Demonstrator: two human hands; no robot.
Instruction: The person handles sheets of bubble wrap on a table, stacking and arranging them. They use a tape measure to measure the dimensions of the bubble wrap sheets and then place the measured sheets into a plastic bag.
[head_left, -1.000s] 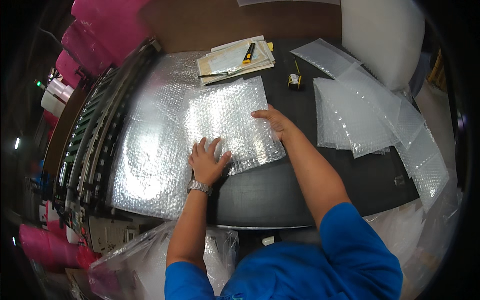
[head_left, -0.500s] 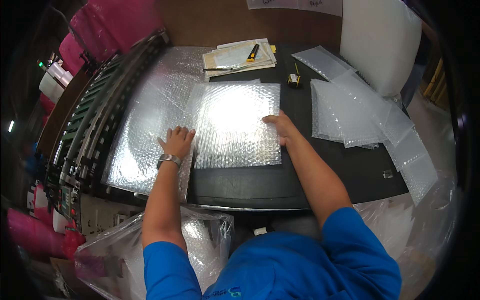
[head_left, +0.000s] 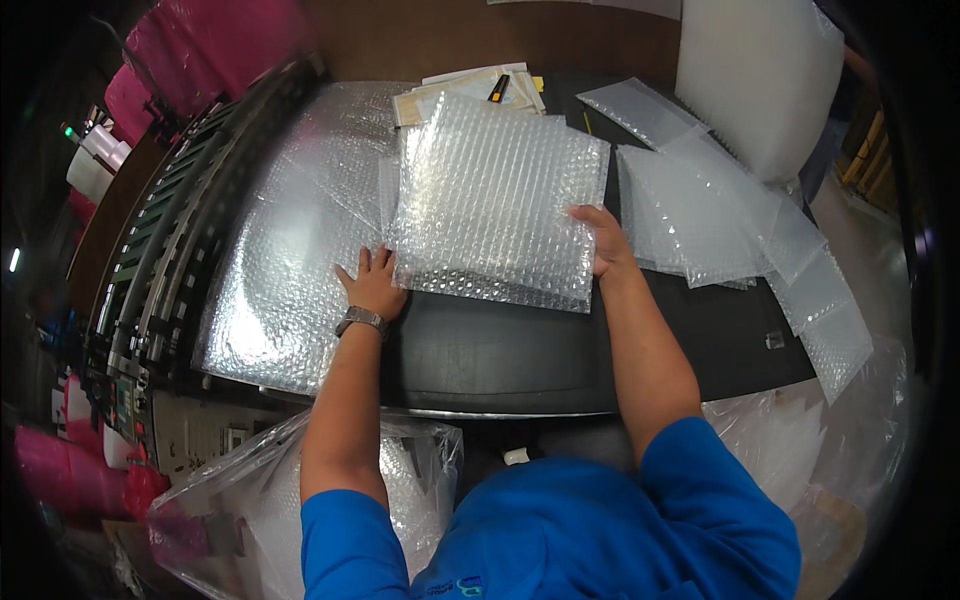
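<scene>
A clear bubble-wrap bag (head_left: 500, 200) is pinched at its right edge between the thumb and fingers of my right hand (head_left: 606, 242). It is tilted, its near edge slanting over the black tabletop (head_left: 480, 350). My left hand (head_left: 374, 287) lies with fingers spread by the bag's near left corner. Beneath and beside that hand stretches a large bubble-wrap sheet (head_left: 270, 290), glossy with reflected light. Whether my left fingertips touch the bag, I cannot tell.
Behind the bag lie papers (head_left: 415, 105) with a yellow-and-black box cutter (head_left: 498, 88). Several flat bubble-wrap pieces (head_left: 690, 210) overlap at the right, some hanging over the edge. A roller machine (head_left: 180, 220) borders the left side; a white foam roll (head_left: 755, 90) stands back right.
My right hand has drawn the bag to the right and turned it, so it now covers part of the papers. My left hand has shifted slightly right, fingers still spread.
</scene>
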